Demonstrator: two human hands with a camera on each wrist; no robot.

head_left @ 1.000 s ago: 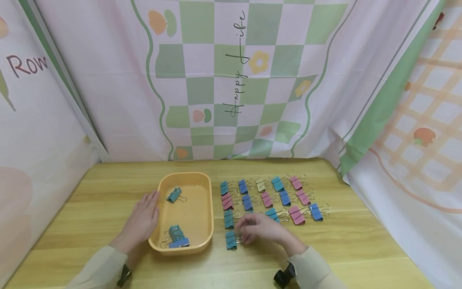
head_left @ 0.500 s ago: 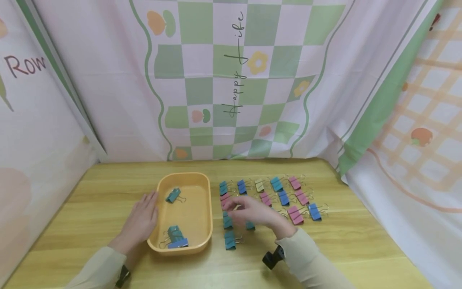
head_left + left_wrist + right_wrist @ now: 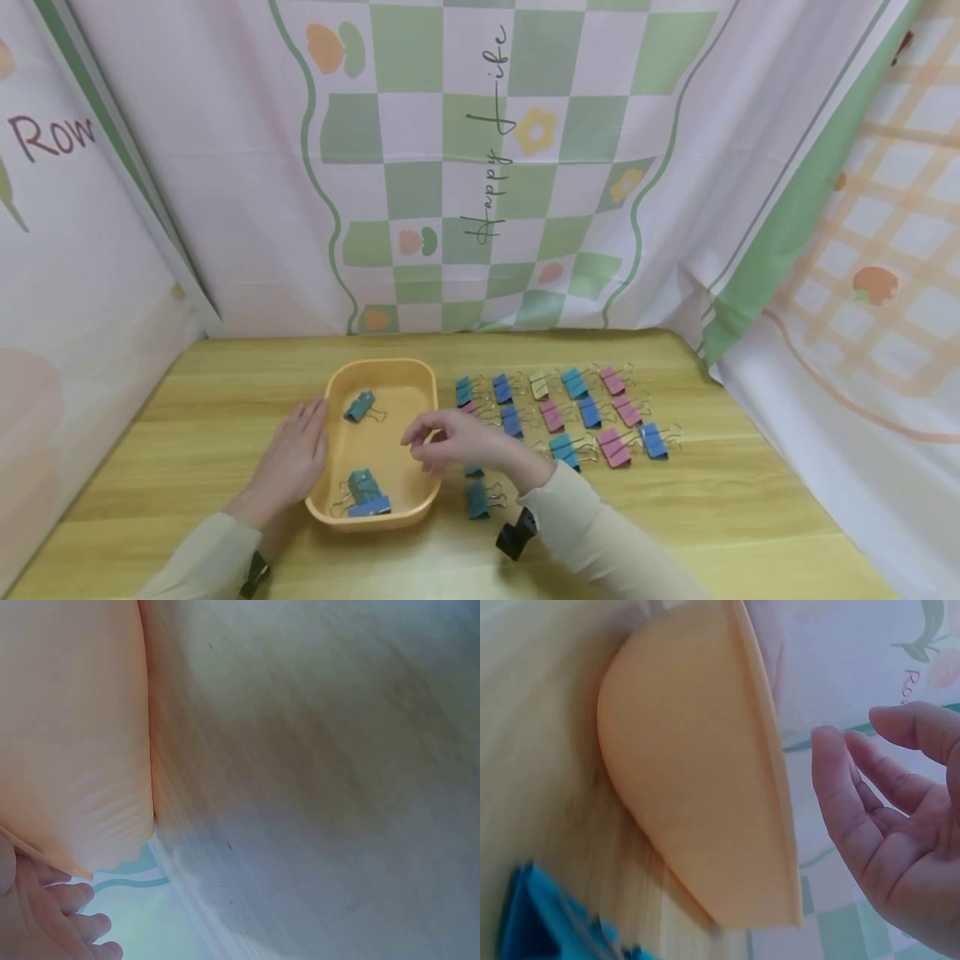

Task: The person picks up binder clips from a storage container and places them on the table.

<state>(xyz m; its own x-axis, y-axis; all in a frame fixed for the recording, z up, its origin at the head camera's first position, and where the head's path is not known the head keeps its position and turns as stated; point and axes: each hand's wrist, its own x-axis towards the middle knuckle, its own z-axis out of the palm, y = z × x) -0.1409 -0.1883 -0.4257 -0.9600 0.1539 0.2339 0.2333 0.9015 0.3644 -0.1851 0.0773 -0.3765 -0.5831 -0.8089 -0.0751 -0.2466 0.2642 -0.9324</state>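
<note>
My left hand [image 3: 292, 450] rests along the left rim of the yellow tray [image 3: 402, 375], its fingers straight; in the left wrist view the fingertips [image 3: 91, 927] show beside the tray's wall. My right hand [image 3: 461, 442] hangs over the tray's right rim with nothing in it, fingers loosely bent, thumb and forefinger apart in the right wrist view. Inside the tray lie a teal binder clip [image 3: 360, 407] near the back, and another teal binder clip [image 3: 363, 483] against a blue binder clip [image 3: 371, 506] at the front.
Right of the tray, binder clips stand in rows, among them a yellow binder clip [image 3: 540, 385], a pink binder clip [image 3: 615, 447] and a blue binder clip [image 3: 655, 442]. A teal binder clip [image 3: 477, 500] sits frontmost. My right forearm covers part of the rows. A printed curtain [image 3: 480, 167] hangs behind the table.
My right hand has lifted away from the binder clips and moved left, over the tray's right rim. The left hand and the clips in the tray have stayed put.
</note>
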